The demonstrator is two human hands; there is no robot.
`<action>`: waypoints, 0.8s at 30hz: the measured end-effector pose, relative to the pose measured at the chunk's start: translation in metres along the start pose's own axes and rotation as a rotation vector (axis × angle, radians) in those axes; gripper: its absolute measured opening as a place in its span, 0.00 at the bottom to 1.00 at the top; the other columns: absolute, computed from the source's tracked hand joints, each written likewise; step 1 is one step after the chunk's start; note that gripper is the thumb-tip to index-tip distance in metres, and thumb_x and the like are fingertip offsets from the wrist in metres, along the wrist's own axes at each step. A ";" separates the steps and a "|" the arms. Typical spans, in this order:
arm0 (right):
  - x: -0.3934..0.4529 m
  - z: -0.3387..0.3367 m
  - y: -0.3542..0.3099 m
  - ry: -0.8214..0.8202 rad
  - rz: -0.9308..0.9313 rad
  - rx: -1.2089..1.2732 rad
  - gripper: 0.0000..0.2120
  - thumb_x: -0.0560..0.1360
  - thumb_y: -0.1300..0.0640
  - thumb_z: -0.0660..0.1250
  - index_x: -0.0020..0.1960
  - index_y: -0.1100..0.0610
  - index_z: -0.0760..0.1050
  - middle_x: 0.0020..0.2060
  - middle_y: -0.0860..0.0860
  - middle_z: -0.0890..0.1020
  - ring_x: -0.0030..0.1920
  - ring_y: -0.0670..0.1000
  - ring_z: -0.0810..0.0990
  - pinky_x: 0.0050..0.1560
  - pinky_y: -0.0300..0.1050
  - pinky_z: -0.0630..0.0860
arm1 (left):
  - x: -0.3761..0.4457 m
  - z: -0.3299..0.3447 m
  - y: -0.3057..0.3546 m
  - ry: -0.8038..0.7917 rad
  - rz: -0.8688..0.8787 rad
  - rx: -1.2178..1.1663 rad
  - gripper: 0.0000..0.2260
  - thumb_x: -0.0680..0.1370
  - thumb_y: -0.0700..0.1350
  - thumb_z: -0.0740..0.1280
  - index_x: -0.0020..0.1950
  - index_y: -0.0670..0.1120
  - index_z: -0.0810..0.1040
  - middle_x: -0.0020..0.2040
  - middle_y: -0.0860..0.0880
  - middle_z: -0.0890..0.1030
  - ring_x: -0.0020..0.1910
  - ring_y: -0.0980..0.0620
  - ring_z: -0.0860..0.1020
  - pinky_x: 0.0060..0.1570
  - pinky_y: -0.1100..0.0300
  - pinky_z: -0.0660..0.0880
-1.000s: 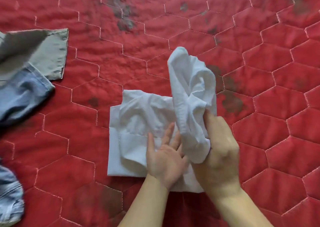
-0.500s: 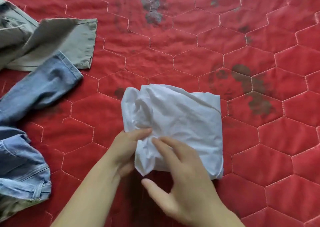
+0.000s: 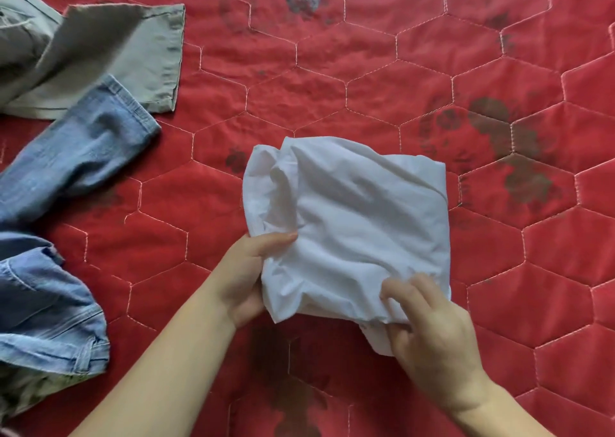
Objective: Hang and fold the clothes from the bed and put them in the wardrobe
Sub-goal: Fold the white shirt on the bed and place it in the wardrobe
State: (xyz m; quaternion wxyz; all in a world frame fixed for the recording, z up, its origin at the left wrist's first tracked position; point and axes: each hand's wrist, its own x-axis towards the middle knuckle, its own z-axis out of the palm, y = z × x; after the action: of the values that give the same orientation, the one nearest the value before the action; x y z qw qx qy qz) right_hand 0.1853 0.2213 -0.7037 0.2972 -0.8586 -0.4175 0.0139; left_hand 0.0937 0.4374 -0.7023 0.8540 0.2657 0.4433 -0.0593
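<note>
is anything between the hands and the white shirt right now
No. Both hands already grip the white shirt: the left hand its left edge, the right hand its near right corner.

We see a plain white garment (image 3: 352, 223), faded blue jeans (image 3: 56, 223), grey-green trousers (image 3: 109, 57), and a red bed quilt (image 3: 399, 70) stitched in hexagons with dark floral prints.

I've got the folded garment (image 3: 352, 223) on the quilt (image 3: 432, 70), my left hand (image 3: 248, 275) at its near-left edge, my right hand (image 3: 429, 330) at its near-right corner. Well left of my grip lie the jeans (image 3: 66, 177), one leg overlapping the trousers (image 3: 109, 57) behind them.
</note>
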 end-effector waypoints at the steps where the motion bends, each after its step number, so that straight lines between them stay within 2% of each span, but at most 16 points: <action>1: 0.003 -0.001 0.001 0.014 -0.017 -0.014 0.09 0.67 0.59 0.59 0.46 0.49 0.68 0.30 0.50 0.73 0.26 0.53 0.68 0.20 0.41 0.63 | 0.000 0.000 0.000 0.020 0.020 0.008 0.19 0.70 0.40 0.71 0.60 0.42 0.81 0.59 0.39 0.81 0.57 0.38 0.80 0.53 0.43 0.79; 3: 0.005 0.002 0.004 -0.015 -0.044 -0.063 0.11 0.67 0.61 0.60 0.46 0.49 0.70 0.31 0.51 0.73 0.25 0.53 0.70 0.19 0.40 0.64 | 0.002 0.003 0.002 0.082 0.074 0.053 0.18 0.72 0.37 0.69 0.63 0.42 0.79 0.58 0.39 0.82 0.57 0.39 0.81 0.54 0.42 0.79; 6: -0.006 0.016 0.007 -0.167 -0.039 -0.147 0.15 0.63 0.64 0.74 0.47 0.51 0.77 0.33 0.52 0.76 0.26 0.56 0.75 0.19 0.43 0.68 | 0.005 0.004 0.003 0.216 0.154 0.156 0.14 0.76 0.36 0.66 0.61 0.43 0.78 0.55 0.40 0.83 0.53 0.41 0.82 0.50 0.47 0.81; 8: -0.012 0.014 0.010 -0.202 -0.003 -0.051 0.21 0.59 0.63 0.78 0.48 0.52 0.76 0.37 0.52 0.76 0.31 0.56 0.77 0.27 0.44 0.72 | 0.004 0.002 0.004 0.257 0.183 0.170 0.12 0.78 0.37 0.65 0.61 0.43 0.78 0.55 0.40 0.83 0.53 0.42 0.83 0.50 0.48 0.81; 10: -0.020 -0.002 0.013 -0.165 0.082 0.095 0.16 0.64 0.55 0.74 0.47 0.51 0.71 0.40 0.49 0.75 0.37 0.51 0.75 0.38 0.41 0.71 | 0.002 -0.001 0.004 0.321 0.222 0.207 0.12 0.79 0.39 0.65 0.62 0.44 0.77 0.54 0.43 0.84 0.51 0.45 0.84 0.50 0.49 0.81; 12: -0.030 -0.021 0.012 -0.102 0.335 0.225 0.10 0.68 0.47 0.69 0.40 0.49 0.71 0.35 0.44 0.73 0.35 0.44 0.72 0.38 0.33 0.68 | -0.002 -0.005 0.002 0.520 0.351 0.398 0.15 0.77 0.42 0.69 0.63 0.49 0.74 0.54 0.46 0.83 0.49 0.54 0.83 0.51 0.51 0.80; 13: -0.036 -0.026 0.009 -0.094 0.538 0.289 0.12 0.70 0.42 0.69 0.36 0.48 0.72 0.30 0.45 0.74 0.31 0.44 0.71 0.35 0.31 0.67 | -0.006 -0.004 0.000 0.688 0.488 0.610 0.18 0.75 0.43 0.70 0.64 0.51 0.73 0.56 0.49 0.81 0.51 0.57 0.81 0.54 0.51 0.78; 14: -0.039 -0.028 0.003 -0.113 0.780 0.402 0.17 0.70 0.38 0.69 0.33 0.51 0.74 0.27 0.47 0.76 0.28 0.43 0.72 0.32 0.31 0.68 | -0.010 -0.001 -0.003 0.807 0.688 0.845 0.19 0.74 0.43 0.71 0.64 0.51 0.72 0.57 0.50 0.78 0.53 0.56 0.78 0.57 0.51 0.75; 15: -0.042 -0.028 -0.003 -0.153 1.024 0.554 0.20 0.69 0.37 0.70 0.34 0.53 0.77 0.27 0.48 0.79 0.26 0.45 0.74 0.29 0.33 0.70 | -0.014 0.004 -0.008 0.806 0.915 1.042 0.18 0.74 0.42 0.70 0.63 0.49 0.73 0.56 0.52 0.76 0.54 0.54 0.75 0.59 0.52 0.72; 16: -0.045 -0.025 -0.006 -0.181 1.248 0.716 0.19 0.69 0.39 0.69 0.36 0.56 0.80 0.29 0.50 0.83 0.26 0.48 0.77 0.26 0.37 0.73 | -0.018 0.013 -0.015 0.684 1.080 1.190 0.16 0.73 0.42 0.69 0.60 0.47 0.75 0.55 0.52 0.76 0.54 0.51 0.75 0.59 0.54 0.71; 17: -0.046 -0.023 -0.008 -0.205 1.401 0.823 0.17 0.72 0.44 0.69 0.39 0.58 0.81 0.32 0.53 0.85 0.28 0.50 0.80 0.24 0.40 0.74 | -0.020 0.025 -0.022 0.478 1.152 1.290 0.14 0.72 0.44 0.69 0.58 0.46 0.77 0.52 0.52 0.77 0.52 0.49 0.75 0.57 0.55 0.70; 19: -0.047 -0.019 -0.010 -0.231 1.508 0.888 0.12 0.74 0.50 0.69 0.43 0.60 0.82 0.37 0.54 0.86 0.33 0.52 0.84 0.24 0.42 0.76 | -0.020 0.046 -0.039 0.091 1.088 1.465 0.16 0.70 0.52 0.71 0.55 0.49 0.80 0.51 0.51 0.79 0.51 0.47 0.77 0.54 0.51 0.72; 20: -0.048 -0.018 -0.012 -0.213 1.512 0.896 0.10 0.75 0.52 0.70 0.44 0.59 0.81 0.38 0.54 0.86 0.34 0.52 0.85 0.24 0.42 0.76 | -0.018 0.055 -0.047 -0.027 1.019 1.616 0.20 0.67 0.57 0.72 0.56 0.51 0.80 0.52 0.51 0.79 0.53 0.47 0.76 0.53 0.49 0.72; 22: -0.053 -0.016 -0.014 -0.158 1.480 0.874 0.07 0.73 0.56 0.71 0.47 0.58 0.79 0.38 0.54 0.86 0.34 0.51 0.85 0.25 0.44 0.77 | -0.010 0.063 -0.060 -0.137 0.919 1.940 0.25 0.64 0.58 0.72 0.59 0.54 0.78 0.57 0.51 0.77 0.57 0.45 0.74 0.54 0.48 0.70; 24: -0.058 -0.016 -0.014 -0.144 1.430 0.803 0.09 0.72 0.57 0.73 0.50 0.55 0.75 0.38 0.53 0.85 0.34 0.51 0.85 0.26 0.45 0.78 | -0.004 0.065 -0.062 -0.140 0.890 2.059 0.23 0.64 0.52 0.72 0.59 0.54 0.77 0.58 0.51 0.76 0.56 0.44 0.75 0.53 0.49 0.69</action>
State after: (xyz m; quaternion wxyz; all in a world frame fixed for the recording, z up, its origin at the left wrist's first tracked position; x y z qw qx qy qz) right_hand 0.1423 0.1782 -0.6957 0.4733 -0.7425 0.2490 0.4033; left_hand 0.1176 0.3514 -0.6936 0.1958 0.9753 -0.0003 -0.1018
